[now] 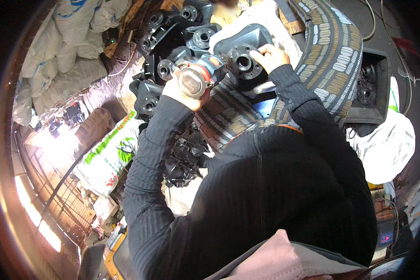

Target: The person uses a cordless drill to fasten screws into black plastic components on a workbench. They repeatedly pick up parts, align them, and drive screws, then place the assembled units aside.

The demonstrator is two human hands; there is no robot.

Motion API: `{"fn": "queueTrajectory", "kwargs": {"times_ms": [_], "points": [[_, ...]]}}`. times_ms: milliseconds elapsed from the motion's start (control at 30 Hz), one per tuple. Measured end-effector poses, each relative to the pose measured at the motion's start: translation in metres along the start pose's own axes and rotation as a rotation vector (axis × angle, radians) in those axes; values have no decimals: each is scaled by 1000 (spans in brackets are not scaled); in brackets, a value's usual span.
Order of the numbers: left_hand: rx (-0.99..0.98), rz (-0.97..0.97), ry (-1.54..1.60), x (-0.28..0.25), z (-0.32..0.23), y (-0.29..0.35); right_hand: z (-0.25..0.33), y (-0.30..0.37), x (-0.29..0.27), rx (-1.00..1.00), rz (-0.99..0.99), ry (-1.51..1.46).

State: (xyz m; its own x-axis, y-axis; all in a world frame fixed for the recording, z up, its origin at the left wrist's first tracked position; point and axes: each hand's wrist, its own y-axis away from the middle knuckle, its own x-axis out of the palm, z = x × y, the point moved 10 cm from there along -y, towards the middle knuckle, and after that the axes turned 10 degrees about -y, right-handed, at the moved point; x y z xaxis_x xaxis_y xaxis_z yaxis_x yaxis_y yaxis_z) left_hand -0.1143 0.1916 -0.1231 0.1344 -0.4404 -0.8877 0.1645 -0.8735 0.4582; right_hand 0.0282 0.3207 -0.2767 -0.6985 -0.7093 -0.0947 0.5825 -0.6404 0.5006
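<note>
Pale pink cloth (284,259) lay at six o'clock, while near twelve a black flanged part (246,71) had the nearer, curled right hand (274,59) touching its rim at three, hold unclear, and the left hand (183,95), wrapped around a power tool (198,74), at nine.

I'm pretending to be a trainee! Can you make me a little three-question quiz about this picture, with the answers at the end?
1. What does the left hand hold?
A) a hammer
B) a power tool
C) a paintbrush

2. True or false: both sleeves are black.

3. Which hand has its fingers at the edge of the round black flange?

Key:
1. B
2. True
3. The right hand
</note>
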Motion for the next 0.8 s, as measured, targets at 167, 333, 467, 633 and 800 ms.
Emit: {"fn": "queueTrajectory", "kwargs": {"times_ms": [167, 333, 467, 633, 800], "points": [[-274, -13, 106, -37, -13, 13, -11, -15, -4, -51, -7, -59], [-89, -144, 144, -37, -48, 63, -18, 12, -10, 342, 144, -1260], [128, -359, 9, -69, -105, 80, 22, 42, 10, 338, 655, -1745], [73, -320, 219, -65, -106, 78, 47, 71, 20, 322, 808, -1856], [131, -309, 153, -64, -109, 81, 43, 69, 26, 335, 794, -1879]]}}
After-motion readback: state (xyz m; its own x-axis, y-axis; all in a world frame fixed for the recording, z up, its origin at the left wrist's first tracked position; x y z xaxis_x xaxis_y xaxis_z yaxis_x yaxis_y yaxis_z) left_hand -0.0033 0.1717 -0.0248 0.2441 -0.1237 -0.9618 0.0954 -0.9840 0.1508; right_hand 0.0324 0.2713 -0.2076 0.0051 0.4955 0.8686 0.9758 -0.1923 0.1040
